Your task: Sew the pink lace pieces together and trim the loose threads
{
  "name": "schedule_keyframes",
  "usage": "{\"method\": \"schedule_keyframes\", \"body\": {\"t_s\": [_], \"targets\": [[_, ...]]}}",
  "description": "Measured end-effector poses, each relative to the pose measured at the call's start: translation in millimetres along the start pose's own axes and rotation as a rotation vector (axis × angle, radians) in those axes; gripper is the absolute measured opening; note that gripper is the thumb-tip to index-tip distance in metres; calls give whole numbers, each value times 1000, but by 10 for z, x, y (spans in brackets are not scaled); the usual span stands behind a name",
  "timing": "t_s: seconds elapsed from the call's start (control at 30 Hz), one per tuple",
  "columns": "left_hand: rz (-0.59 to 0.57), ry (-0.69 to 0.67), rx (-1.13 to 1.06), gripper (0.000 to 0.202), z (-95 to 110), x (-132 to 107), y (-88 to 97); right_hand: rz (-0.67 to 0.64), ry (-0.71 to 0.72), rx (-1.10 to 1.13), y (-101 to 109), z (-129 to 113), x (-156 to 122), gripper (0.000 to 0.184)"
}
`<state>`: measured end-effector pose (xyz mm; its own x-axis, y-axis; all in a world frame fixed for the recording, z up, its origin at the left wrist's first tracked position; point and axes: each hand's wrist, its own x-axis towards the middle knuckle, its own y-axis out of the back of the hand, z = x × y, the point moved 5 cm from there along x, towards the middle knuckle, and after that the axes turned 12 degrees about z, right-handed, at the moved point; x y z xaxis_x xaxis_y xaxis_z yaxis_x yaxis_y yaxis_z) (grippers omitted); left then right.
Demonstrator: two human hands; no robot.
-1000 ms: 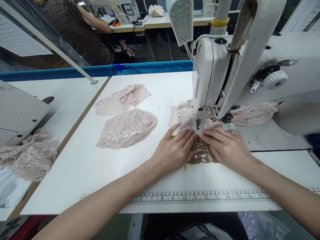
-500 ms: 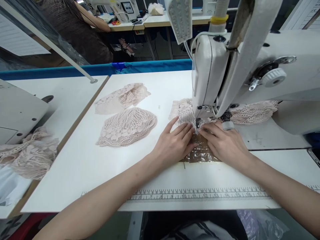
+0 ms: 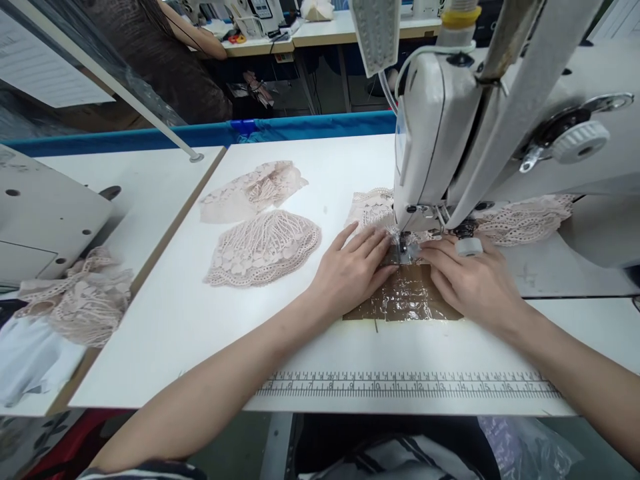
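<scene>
A pale pink lace piece lies under the head of the white sewing machine. My left hand rests palm down, fingers stretched out at the lace's near edge, left of the presser foot. On the other side of the foot, my right hand lies with its fingers extended and close together, their tips partly hidden by the machine. Between the hands is a shiny brown taped patch on the table. More lace shows right of the needle area, behind my right hand.
Two separate lace pieces, a scalloped one and a folded one, lie on the white table left of my hands. A lace heap sits further left. A printed ruler runs along the front edge. Another person is beyond the blue-edged trough.
The view has shifted slightly. My right hand has moved a little to the right, away from the left hand, so more of the brown patch shows. My left hand stays beside the foot.
</scene>
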<state>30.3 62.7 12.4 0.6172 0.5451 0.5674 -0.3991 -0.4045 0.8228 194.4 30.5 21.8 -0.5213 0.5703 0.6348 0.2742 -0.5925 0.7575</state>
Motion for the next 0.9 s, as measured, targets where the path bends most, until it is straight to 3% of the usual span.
{"method": "schedule_keyframes", "body": {"t_s": [0.13, 0.27, 0.33, 0.4, 0.47, 0.5, 0.53, 0.6, 0.7, 0.77, 0.9], "targets": [[-26, 38, 44, 45, -81, 1, 10, 34, -3, 10, 31, 15, -8, 30], [1, -38, 82, 35, 81, -11, 128, 61, -8, 53, 73, -23, 1, 32], [24, -150, 1, 29, 266, -43, 211, 49, 1, 131, 77, -73, 6, 36], [44, -356, -193, 25, 491, -109, 300, -16, 56, 266, 56, -157, 2, 39], [123, -538, -362, 21, 636, -182, 414, -73, 128, 429, 46, -242, -8, 37], [185, -564, -399, 18, 648, -199, 464, -74, 156, 501, 59, -270, -10, 32], [244, -529, -392, 15, 620, -193, 495, -53, 174, 560, 82, -282, -9, 28], [254, -314, -257, 13, 474, -135, 471, 3, 177, 637, 132, -271, -2, 27], [36, -14, -5, 24, 243, -83, 314, 21, 157, 685, 166, -232, 4, 28], [-52, 33, 73, 25, 188, -79, 251, 12, 137, 694, 166, -215, 8, 27], [-62, 31, 120, 21, 173, -88, 235, 30, 114, 691, 160, -203, 7, 30]]}}
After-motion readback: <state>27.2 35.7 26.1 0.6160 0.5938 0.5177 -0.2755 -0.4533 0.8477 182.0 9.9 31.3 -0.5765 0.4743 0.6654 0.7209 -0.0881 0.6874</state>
